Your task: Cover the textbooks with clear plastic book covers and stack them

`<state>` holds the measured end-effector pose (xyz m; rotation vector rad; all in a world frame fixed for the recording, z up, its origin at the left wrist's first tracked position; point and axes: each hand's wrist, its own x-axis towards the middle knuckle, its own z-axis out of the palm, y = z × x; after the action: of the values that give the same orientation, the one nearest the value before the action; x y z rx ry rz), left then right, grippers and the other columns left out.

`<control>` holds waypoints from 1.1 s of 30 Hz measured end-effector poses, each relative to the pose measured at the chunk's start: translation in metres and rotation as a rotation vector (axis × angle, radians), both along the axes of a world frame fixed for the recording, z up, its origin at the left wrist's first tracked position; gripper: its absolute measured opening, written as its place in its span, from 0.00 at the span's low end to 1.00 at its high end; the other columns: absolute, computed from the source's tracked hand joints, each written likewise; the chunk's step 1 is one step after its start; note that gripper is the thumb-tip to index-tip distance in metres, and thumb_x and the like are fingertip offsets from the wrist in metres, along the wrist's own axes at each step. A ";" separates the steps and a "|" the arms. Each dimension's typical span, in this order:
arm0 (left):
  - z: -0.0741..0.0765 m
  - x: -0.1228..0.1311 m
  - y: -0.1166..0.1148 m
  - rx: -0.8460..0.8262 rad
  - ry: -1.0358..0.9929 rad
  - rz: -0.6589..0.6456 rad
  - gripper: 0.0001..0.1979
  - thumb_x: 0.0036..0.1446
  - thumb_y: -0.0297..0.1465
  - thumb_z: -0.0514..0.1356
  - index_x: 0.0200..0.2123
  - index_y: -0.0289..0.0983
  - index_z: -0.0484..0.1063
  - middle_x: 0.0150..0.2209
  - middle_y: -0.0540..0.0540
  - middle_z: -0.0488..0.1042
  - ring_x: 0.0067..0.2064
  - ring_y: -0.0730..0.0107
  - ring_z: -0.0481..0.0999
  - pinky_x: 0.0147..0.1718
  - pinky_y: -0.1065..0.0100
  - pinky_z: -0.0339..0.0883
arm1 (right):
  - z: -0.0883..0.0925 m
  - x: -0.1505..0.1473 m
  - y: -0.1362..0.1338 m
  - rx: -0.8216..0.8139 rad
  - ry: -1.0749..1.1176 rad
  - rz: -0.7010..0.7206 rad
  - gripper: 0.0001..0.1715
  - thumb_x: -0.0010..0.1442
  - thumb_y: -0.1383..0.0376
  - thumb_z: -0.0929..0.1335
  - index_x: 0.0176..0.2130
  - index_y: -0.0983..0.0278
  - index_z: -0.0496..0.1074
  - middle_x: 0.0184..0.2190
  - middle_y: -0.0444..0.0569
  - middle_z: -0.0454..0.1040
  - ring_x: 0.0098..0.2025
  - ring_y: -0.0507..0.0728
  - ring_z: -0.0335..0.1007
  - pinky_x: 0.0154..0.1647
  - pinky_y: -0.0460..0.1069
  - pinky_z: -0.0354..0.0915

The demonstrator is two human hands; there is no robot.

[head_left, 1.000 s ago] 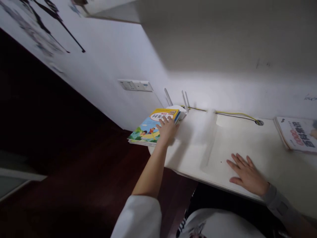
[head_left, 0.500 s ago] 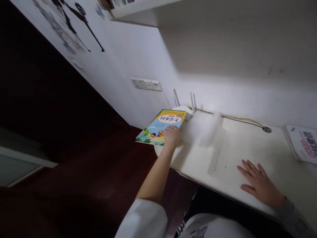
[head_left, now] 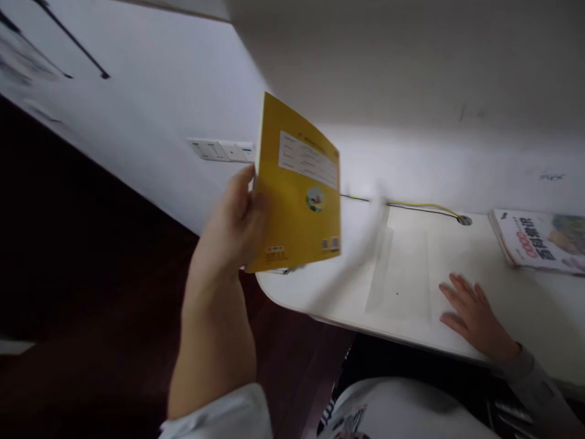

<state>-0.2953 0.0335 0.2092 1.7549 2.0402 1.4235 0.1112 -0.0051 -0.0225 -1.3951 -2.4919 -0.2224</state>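
Observation:
My left hand (head_left: 231, 222) is closed around the left edge of a thin yellow book (head_left: 299, 201), held upright above the left end of the desk. Its back cover faces me, with a pale text panel, a small round picture and printed codes near the bottom. My right hand (head_left: 475, 320) lies flat on the white desk (head_left: 342, 292), fingers spread, holding nothing. Between the hands a clear plastic sheet (head_left: 402, 274) rests on the desk top. Below the raised book, the edge of something papery (head_left: 278, 271) shows at the desk's rounded corner; the rest is hidden.
Magazine-like books (head_left: 539, 241) lie at the right by the wall. Yellow and black cables (head_left: 425, 206) run along the wall to a round desk hole (head_left: 464, 221). A socket panel (head_left: 219, 150) is on the left wall. A shelf overhangs the desk.
My left hand has raised a book from the desk's left end, toward me; a yellow back cover shows instead of the illustrated front. The view has shifted right. My right hand stays on the desk.

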 end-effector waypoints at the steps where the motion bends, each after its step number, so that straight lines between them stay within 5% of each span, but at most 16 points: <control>1: -0.009 0.010 0.002 0.035 -0.187 -0.143 0.24 0.58 0.33 0.53 0.58 0.41 0.59 0.42 0.46 0.75 0.41 0.62 0.76 0.41 0.60 0.71 | -0.001 0.002 -0.002 -0.005 -0.005 -0.012 0.32 0.63 0.50 0.58 0.61 0.61 0.59 0.64 0.59 0.53 0.65 0.66 0.47 0.59 0.64 0.46; 5: -0.070 0.059 0.016 -0.172 -0.798 -0.577 0.28 0.50 0.34 0.60 0.56 0.37 0.62 0.40 0.44 0.77 0.39 0.61 0.78 0.38 0.62 0.73 | -0.005 0.014 -0.010 -0.039 -0.005 -0.065 0.33 0.62 0.48 0.58 0.61 0.60 0.59 0.65 0.57 0.52 0.65 0.65 0.46 0.60 0.63 0.44; 9: -0.135 0.103 0.022 -0.437 -1.094 -0.702 0.34 0.47 0.35 0.62 0.58 0.35 0.59 0.40 0.42 0.78 0.38 0.58 0.79 0.37 0.60 0.73 | -0.012 0.025 -0.019 -0.124 -0.003 -0.105 0.33 0.62 0.49 0.58 0.61 0.59 0.58 0.64 0.56 0.53 0.65 0.64 0.47 0.60 0.64 0.43; 12: -0.164 0.116 0.021 -0.494 -1.097 -0.697 0.35 0.48 0.37 0.61 0.59 0.34 0.57 0.41 0.41 0.78 0.39 0.59 0.79 0.38 0.60 0.72 | -0.014 0.031 -0.025 -0.183 -0.004 -0.109 0.32 0.62 0.50 0.59 0.62 0.59 0.57 0.64 0.56 0.54 0.65 0.64 0.47 0.60 0.65 0.45; 15: -0.178 0.110 0.024 -0.454 -0.892 -0.642 0.31 0.52 0.38 0.58 0.58 0.35 0.58 0.42 0.41 0.78 0.40 0.60 0.78 0.39 0.61 0.71 | -0.013 0.033 -0.027 -0.199 -0.007 -0.115 0.32 0.63 0.51 0.58 0.62 0.59 0.57 0.65 0.55 0.53 0.65 0.64 0.46 0.60 0.65 0.46; 24: -0.192 0.089 0.028 -0.536 0.210 -0.302 0.16 0.62 0.32 0.45 0.49 0.35 0.66 0.40 0.40 0.76 0.39 0.60 0.75 0.39 0.63 0.66 | -0.011 0.036 -0.031 -0.191 -0.029 -0.101 0.29 0.63 0.54 0.59 0.61 0.59 0.58 0.64 0.55 0.54 0.65 0.63 0.48 0.59 0.64 0.49; 33: -0.209 0.102 0.008 -0.475 0.555 -0.169 0.20 0.63 0.30 0.46 0.55 0.25 0.61 0.49 0.30 0.71 0.50 0.55 0.71 0.49 0.58 0.63 | 0.010 -0.015 -0.026 -0.134 0.039 -0.001 0.31 0.63 0.54 0.60 0.61 0.63 0.58 0.65 0.57 0.53 0.66 0.63 0.44 0.61 0.63 0.47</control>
<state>-0.1928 0.0418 0.0003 2.1694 2.1406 0.3670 0.0967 -0.0312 -0.0130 -1.4368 -2.5156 -0.0284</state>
